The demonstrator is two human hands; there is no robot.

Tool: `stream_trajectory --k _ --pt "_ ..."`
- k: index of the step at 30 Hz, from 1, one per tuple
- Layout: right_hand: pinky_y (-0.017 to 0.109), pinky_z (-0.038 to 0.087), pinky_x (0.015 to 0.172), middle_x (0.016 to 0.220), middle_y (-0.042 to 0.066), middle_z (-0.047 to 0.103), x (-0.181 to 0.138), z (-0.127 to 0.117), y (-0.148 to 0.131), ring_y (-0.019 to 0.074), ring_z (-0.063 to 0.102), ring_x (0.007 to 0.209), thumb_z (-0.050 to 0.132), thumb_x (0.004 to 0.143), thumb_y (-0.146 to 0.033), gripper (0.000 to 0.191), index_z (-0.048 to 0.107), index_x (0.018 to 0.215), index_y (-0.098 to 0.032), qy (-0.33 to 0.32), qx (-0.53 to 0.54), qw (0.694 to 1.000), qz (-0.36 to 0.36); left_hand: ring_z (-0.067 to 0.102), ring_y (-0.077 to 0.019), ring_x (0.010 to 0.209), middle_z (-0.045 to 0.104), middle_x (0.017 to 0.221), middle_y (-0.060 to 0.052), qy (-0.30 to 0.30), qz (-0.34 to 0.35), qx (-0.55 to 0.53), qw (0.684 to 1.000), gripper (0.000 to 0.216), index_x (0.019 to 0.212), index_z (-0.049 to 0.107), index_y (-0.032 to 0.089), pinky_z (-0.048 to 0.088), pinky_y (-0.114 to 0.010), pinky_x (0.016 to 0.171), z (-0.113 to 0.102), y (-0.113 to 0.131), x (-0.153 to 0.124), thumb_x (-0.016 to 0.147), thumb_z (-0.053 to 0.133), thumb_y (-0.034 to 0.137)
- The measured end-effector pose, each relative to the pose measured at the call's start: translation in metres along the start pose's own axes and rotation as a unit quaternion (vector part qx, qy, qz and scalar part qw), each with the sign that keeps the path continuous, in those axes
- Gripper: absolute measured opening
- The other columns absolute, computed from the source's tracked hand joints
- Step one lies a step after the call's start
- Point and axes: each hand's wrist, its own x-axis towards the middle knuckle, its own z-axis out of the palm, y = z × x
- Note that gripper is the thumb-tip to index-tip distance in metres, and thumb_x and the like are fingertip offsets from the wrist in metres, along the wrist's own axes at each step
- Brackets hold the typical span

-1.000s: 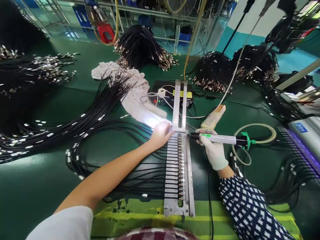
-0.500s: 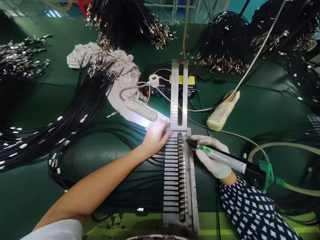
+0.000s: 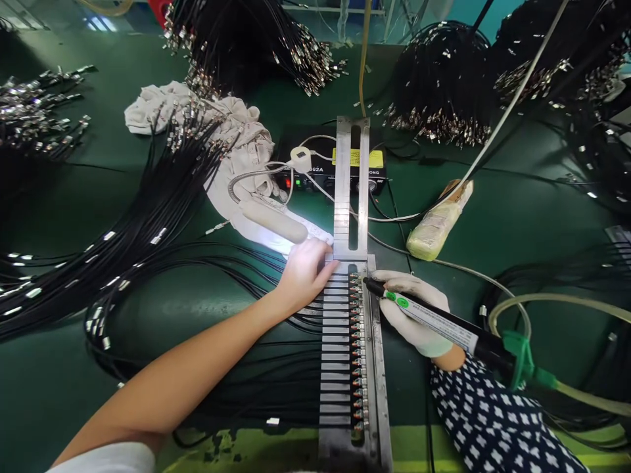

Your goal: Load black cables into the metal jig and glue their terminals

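A long metal fixture [image 3: 375, 368] lies along the green table and holds a row of several black cables with red-tipped connectors [image 3: 355, 355]. My left hand [image 3: 304, 270], bare, rests with fingers stretched flat on the fixture's upper slots. My right hand [image 3: 412, 310], in a white glove, grips a pen-shaped dispensing tool [image 3: 438, 322] with a green-marked white barrel. Its black tip touches the topmost connector. A green fitting [image 3: 517, 358] joins the tool to a pale hose.
Bundles of black cables [image 3: 148, 217] fan out left and pile at the back. A grey cloth [image 3: 231, 151], a lit gooseneck lamp [image 3: 276, 220], a black controller box [image 3: 355, 172] and a taped block [image 3: 436, 220] lie behind the fixture.
The view tilted down toward the table during the first half second. The tool tip slid from the fixture's top edge onto the first connector, and my left hand stayed on the slots.
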Motion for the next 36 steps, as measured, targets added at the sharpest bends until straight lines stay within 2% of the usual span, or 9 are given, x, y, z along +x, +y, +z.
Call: stream_trajectory --k 36 --pt "0.04 0.062 0.084 0.104 0.007 0.077 -0.0036 -0.0006 0.0045 0.0239 0.074 0.093 0.073 0.076 -0.015 0.019 0.066 0.091 -0.024 0.01 0.011 1.0 0.02 0.054 -0.0195 0.081 0.057 0.082 -0.002 -0.001 -0.001 -0.004 1.0 0.015 0.092 0.054 0.021 0.044 -0.034 0.077 -0.0008 0.0009 0.0004 0.094 0.052 0.036"
